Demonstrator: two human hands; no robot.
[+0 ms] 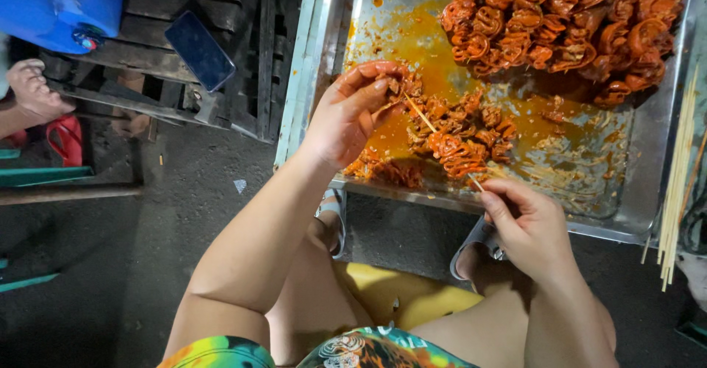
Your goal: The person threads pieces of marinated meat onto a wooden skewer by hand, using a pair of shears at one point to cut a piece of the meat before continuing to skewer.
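left hand (352, 110) pinches meat (401, 88) | right hand (526, 224) holds skewer (442, 136) | steel tray (626, 191)

Off to the side, on the dark floor
A dark phone (199, 50) lies on a wooden pallet (213, 14), near a blue container (62, 3) and a red sandal (66, 138).

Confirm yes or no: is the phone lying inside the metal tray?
No, the phone lies on the dark wooden pallet, left of the metal tray.
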